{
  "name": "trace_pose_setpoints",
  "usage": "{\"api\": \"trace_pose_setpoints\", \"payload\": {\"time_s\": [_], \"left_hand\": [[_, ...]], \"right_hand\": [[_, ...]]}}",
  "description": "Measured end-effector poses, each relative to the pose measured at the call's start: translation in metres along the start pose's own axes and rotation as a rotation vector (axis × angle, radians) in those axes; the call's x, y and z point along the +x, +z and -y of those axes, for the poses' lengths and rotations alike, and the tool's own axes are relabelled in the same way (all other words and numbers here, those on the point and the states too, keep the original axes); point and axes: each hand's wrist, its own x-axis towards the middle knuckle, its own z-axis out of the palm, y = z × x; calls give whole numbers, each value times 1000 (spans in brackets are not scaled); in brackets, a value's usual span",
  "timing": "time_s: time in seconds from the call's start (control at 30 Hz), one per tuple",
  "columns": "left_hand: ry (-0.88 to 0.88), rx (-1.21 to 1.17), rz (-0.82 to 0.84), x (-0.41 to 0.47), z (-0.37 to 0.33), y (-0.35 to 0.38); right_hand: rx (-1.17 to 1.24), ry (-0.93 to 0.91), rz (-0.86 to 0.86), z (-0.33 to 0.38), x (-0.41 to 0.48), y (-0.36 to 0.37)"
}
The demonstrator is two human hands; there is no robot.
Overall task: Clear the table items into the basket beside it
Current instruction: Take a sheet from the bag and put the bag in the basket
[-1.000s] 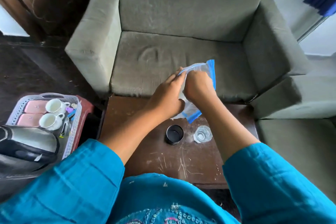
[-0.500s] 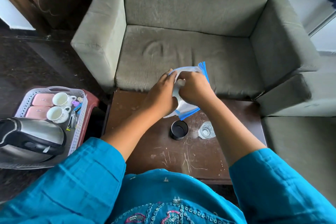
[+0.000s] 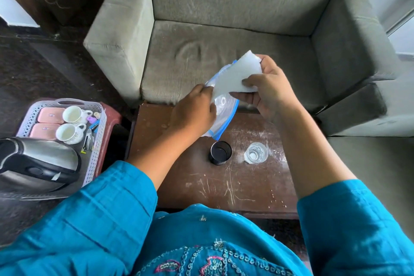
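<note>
Your left hand [image 3: 192, 108] fingers pinched the bag [image 3: 224, 107], your right hand [image 3: 272, 93] fingers the sheet [image 3: 235, 77]; mugs [image 3: 72, 114] sat in the basket [image 3: 101, 134], tumbler [image 3: 220, 153] and glass [image 3: 255, 153] waited on the bench [image 3: 246, 188].

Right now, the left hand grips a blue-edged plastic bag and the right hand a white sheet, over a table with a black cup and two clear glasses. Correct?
Not quite. The head view shows only one clear glass on the table, beside the black cup. The rest holds: left hand on the blue-edged plastic bag, right hand on the white sheet.
</note>
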Motion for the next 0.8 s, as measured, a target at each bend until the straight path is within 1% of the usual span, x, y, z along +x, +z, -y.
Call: {"api": "trace_pose_setpoints", "payload": {"time_s": [0.1,0.13,0.23,0.3,0.43,0.5,0.63,0.73,0.8], "left_hand": [[67,91,23,-3,2,4],[87,128,31,-4,3,6],[95,202,98,-8,11,19],[28,192,167,-11,22,28],[-169,165,260,-16,47,44],[-221,142,320,-17,52,55],[-262,119,467,-20,56,83],[-342,126,535,-21,61,102],[-375,108,559,-24,67,114]], "right_hand": [[-71,109,43,-2,0,-5],[-114,130,23,-4,0,-5],[-174,80,-185,-13,4,-7],[-150,61,-272,-18,6,-17],[-199,61,-319,-36,8,-54],[-245,119,-353,-53,11,-69],[-366,291,-397,-105,13,-80],[-614,314,-413,-147,18,-86],[-759,343,-373,-172,25,-91]]}}
